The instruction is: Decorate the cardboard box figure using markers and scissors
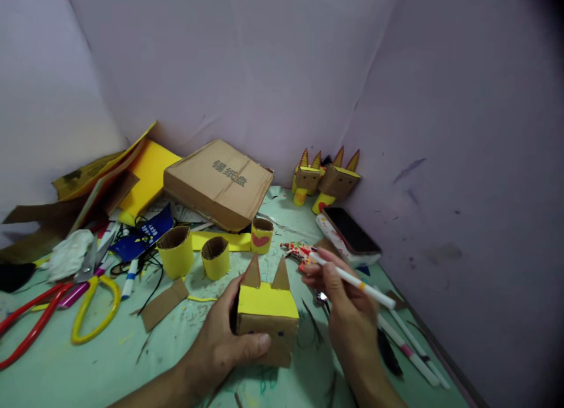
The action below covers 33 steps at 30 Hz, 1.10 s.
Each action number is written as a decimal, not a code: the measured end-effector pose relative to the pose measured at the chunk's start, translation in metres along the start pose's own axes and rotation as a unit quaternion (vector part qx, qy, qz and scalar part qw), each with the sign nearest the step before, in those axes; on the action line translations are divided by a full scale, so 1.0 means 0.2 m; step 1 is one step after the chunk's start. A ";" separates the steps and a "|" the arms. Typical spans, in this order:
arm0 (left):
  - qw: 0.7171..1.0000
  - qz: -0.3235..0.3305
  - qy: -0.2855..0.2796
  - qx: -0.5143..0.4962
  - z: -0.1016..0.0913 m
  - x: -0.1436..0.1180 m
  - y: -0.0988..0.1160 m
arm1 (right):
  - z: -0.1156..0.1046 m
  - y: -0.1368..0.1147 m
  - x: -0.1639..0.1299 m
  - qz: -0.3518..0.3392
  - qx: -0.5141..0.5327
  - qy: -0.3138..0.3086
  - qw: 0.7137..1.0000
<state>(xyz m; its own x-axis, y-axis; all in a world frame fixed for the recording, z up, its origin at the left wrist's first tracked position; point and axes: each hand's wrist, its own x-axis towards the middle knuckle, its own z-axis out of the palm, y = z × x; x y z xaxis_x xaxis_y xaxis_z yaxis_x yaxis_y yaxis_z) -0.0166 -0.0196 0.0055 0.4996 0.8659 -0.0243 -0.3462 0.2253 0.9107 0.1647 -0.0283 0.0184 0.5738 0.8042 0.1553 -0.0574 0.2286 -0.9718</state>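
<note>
The left hand [220,343] is closed around a small cardboard box [267,323] with a yellow top and two pointed ears, which stands on the green table [66,367] in front of the person. The right hand [348,314] pinches a white marker [352,280] between thumb and fingers, just beside the box. Behind the box stand two yellow paper rolls [176,252], and scissors [88,308] lie at the left.

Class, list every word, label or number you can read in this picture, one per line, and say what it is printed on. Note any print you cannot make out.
"锡纸盘": dark print on top of the flat cardboard box at the back of the table.
White lettering on the blue packet left of the yellow tubes: too small and blurred to read.
Print on the white box under the phone: too small to read.
No other readable text.
</note>
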 end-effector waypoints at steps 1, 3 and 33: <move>1.000 -0.004 0.003 0.002 0.00 0.00 0.00 | -0.01 -0.01 0.01 -0.020 0.007 0.030 0.999; 1.000 -0.009 0.002 -0.002 0.01 0.00 0.01 | -0.02 -0.03 0.02 -0.061 0.017 0.061 0.996; 0.999 0.030 -0.019 -0.022 0.00 0.00 0.00 | 0.03 0.06 0.01 -0.354 -0.175 -0.031 0.918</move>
<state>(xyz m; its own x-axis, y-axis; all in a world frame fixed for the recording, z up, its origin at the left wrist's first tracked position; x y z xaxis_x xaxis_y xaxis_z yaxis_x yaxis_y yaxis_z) -0.0163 -0.0195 0.0045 0.5064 0.8611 0.0458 -0.4099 0.1937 0.8913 0.1608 -0.0206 0.0079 0.3176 0.5538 0.7697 0.5840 0.5254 -0.6189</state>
